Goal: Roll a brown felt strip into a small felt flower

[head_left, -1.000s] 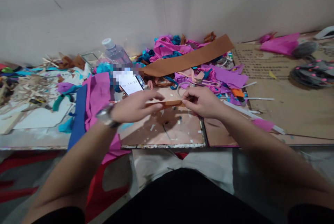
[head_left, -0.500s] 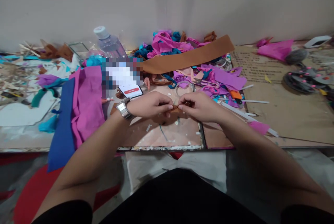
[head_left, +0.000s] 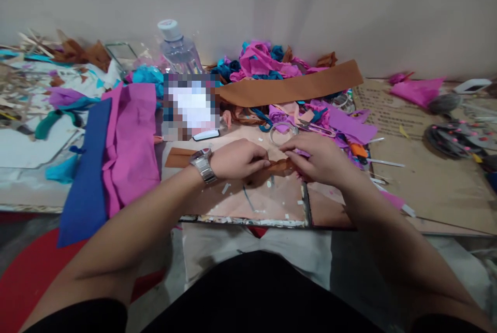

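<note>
A narrow brown crepe-paper strip [head_left: 278,165] is pinched between my two hands just above the worktable. My left hand [head_left: 238,158], with a metal watch on its wrist, grips the strip's left part with fingers closed. My right hand [head_left: 320,159] pinches the right end, its fingers curled round it. The strip's free tail [head_left: 179,157] lies flat on the board left of my left wrist. Both hands hover over a pinkish cutting board [head_left: 272,201] littered with small scraps.
Blue and magenta paper sheets [head_left: 116,151] hang over the table's near left edge. A long brown sheet [head_left: 287,87], a water bottle [head_left: 176,48], a phone [head_left: 204,135], a tape ring [head_left: 282,132], scissors [head_left: 310,126] and crumpled paper lie behind my hands. Cardboard [head_left: 427,167] covers the right side.
My hands have come closer together and the brown strip between them is shorter and more bunched. The view has shifted, so the table sits lower and further right in the frame.
</note>
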`<move>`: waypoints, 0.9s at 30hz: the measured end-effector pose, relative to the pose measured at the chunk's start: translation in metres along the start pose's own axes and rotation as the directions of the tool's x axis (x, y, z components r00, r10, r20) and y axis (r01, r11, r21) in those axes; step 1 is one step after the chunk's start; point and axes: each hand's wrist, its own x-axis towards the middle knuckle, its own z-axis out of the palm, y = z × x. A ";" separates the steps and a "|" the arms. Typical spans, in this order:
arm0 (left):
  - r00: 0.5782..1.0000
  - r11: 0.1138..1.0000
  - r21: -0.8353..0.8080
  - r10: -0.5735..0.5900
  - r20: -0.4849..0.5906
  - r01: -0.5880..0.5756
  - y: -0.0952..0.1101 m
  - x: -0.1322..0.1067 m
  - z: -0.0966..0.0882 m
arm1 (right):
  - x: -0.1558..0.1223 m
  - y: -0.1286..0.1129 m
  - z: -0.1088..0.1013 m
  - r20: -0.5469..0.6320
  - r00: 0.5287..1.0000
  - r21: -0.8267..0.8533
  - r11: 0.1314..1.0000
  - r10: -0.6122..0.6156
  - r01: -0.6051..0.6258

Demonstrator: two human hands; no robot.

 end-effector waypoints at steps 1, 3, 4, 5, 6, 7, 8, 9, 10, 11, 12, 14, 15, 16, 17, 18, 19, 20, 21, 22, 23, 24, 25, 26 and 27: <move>1.000 1.000 0.020 -0.010 -0.011 0.010 0.000 0.000 0.000 | 0.000 0.000 0.000 -0.045 0.999 -0.043 0.999 -0.017 0.015; 0.999 0.999 0.044 -0.025 -0.025 0.026 -0.001 0.001 0.001 | 0.001 -0.002 0.004 -0.085 0.995 -0.089 0.995 -0.049 0.041; 0.999 0.999 0.047 -0.027 -0.027 0.028 0.000 0.001 0.001 | 0.001 -0.005 0.007 -0.071 0.996 -0.087 0.995 -0.055 0.049; 0.999 0.999 0.045 -0.023 -0.026 0.024 0.000 0.001 0.001 | 0.001 -0.008 0.011 -0.034 0.998 -0.078 0.995 -0.059 0.057; 1.000 0.999 0.043 -0.017 -0.023 0.018 0.000 0.001 0.002 | 0.001 -0.011 0.015 0.022 0.998 -0.075 0.996 -0.052 0.053; 1.000 0.999 0.042 -0.012 -0.019 0.013 0.001 0.001 0.002 | 0.000 -0.013 0.019 0.064 0.997 -0.078 0.996 -0.037 0.042; 1.000 0.999 0.040 -0.008 -0.013 0.008 0.001 0.001 0.002 | 0.000 -0.014 0.022 0.094 0.995 -0.080 0.996 -0.023 0.031; 1.000 0.999 0.033 -0.004 -0.004 0.004 0.001 0.000 0.001 | 0.000 -0.014 0.025 0.114 0.993 -0.074 0.997 -0.014 0.022; 1.000 1.000 0.018 0.000 0.006 0.000 0.001 0.000 0.001 | -0.001 -0.014 0.026 0.123 0.992 -0.066 0.998 -0.008 0.016; 1.000 1.000 -0.006 0.004 0.016 -0.004 0.001 -0.001 0.000 | -0.001 -0.013 0.027 0.127 0.992 -0.056 0.998 -0.005 0.012; 1.000 0.999 -0.033 0.010 0.028 -0.009 0.001 -0.002 -0.001 | -0.002 -0.011 0.027 0.130 0.992 -0.049 0.999 -0.003 0.009; 0.999 0.997 -0.080 0.019 0.050 -0.015 0.002 -0.003 -0.003 | -0.002 -0.009 0.027 0.131 0.991 -0.053 0.999 0.005 0.002; 0.998 0.995 -0.096 0.018 0.059 -0.012 0.002 -0.003 -0.003 | -0.002 -0.009 0.026 0.130 0.991 -0.058 0.998 0.008 -0.001; 0.998 0.994 -0.108 0.012 0.065 -0.005 0.002 -0.003 -0.004 | -0.002 -0.009 0.026 0.128 0.992 -0.059 0.998 0.009 -0.002; 0.998 0.993 -0.119 0.003 0.070 0.006 0.003 -0.003 -0.004 | -0.002 -0.009 0.026 0.122 0.992 -0.053 0.999 0.010 -0.003; 0.997 0.991 -0.130 -0.007 0.071 0.017 0.003 -0.003 -0.004 | -0.002 -0.010 0.027 0.114 0.993 -0.044 0.999 0.009 -0.004; 0.997 0.990 -0.142 -0.015 0.072 0.025 0.004 -0.003 -0.004 | -0.002 -0.010 0.028 0.105 0.994 -0.034 0.999 0.008 -0.005; 0.997 0.987 -0.157 -0.019 0.072 0.030 0.004 -0.003 -0.004 | -0.002 -0.011 0.028 0.097 0.995 -0.025 1.000 0.008 -0.006; 0.997 0.984 -0.175 -0.020 0.072 0.033 0.004 -0.003 -0.004 | -0.002 -0.011 0.029 0.091 0.996 -0.019 1.000 0.008 -0.006; 0.997 0.980 -0.194 -0.019 0.073 0.033 0.004 -0.003 -0.004 | -0.002 -0.011 0.029 0.086 0.996 -0.017 1.000 0.007 -0.006; 0.997 0.976 -0.215 -0.017 0.075 0.032 0.004 -0.004 -0.004 | -0.002 -0.012 0.030 0.080 0.997 -0.019 1.000 0.007 -0.005; 0.997 0.972 -0.234 -0.015 0.079 0.033 0.003 -0.004 -0.004 | -0.002 -0.012 0.030 0.073 0.997 -0.021 1.000 0.004 -0.002; 0.996 0.968 -0.249 -0.014 0.085 0.035 0.003 -0.004 -0.004 | -0.002 -0.012 0.031 0.062 0.998 -0.020 1.000 -0.001 0.003; 0.996 0.965 -0.260 -0.016 0.090 0.038 0.002 -0.005 -0.005 | -0.002 -0.011 0.031 0.049 0.999 -0.015 1.000 -0.009 0.010; 0.995 0.963 -0.267 -0.017 0.094 0.041 0.002 -0.005 -0.005 | -0.002 -0.011 0.031 0.033 0.999 -0.010 1.000 -0.019 0.019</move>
